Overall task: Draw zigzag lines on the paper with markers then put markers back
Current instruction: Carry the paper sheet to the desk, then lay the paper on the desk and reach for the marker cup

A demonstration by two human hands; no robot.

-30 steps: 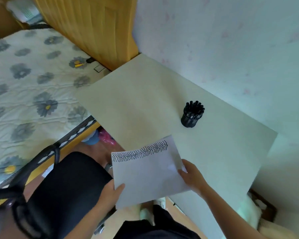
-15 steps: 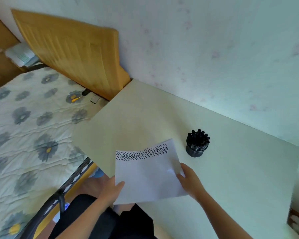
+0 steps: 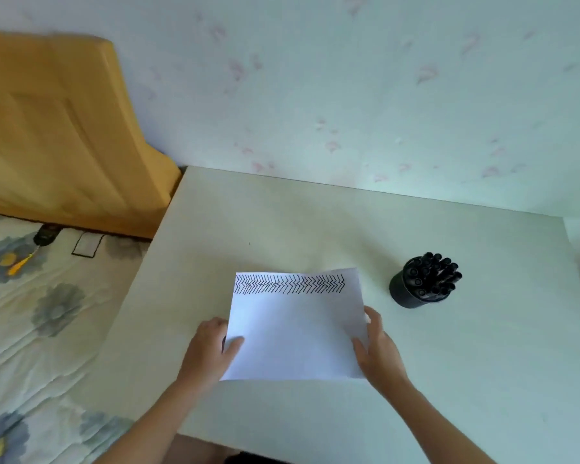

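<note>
White sheet of paper (image 3: 295,333) with a band of black zigzag lines along its far edge — held over the pale cream table (image 3: 282,222) near the front edge. Left hand (image 3: 208,349) pinching the sheet's 9 o'clock edge, thumb on top, grip clamped on the paper. Right hand (image 3: 379,349) clamped on the 3 o'clock edge likewise. Black round cup (image 3: 406,294) packed with black markers (image 3: 431,276) upright at 2 o'clock from the sheet, apart. Flower-print quilted bed (image 3: 47,313) at 9 o'clock.
</note>
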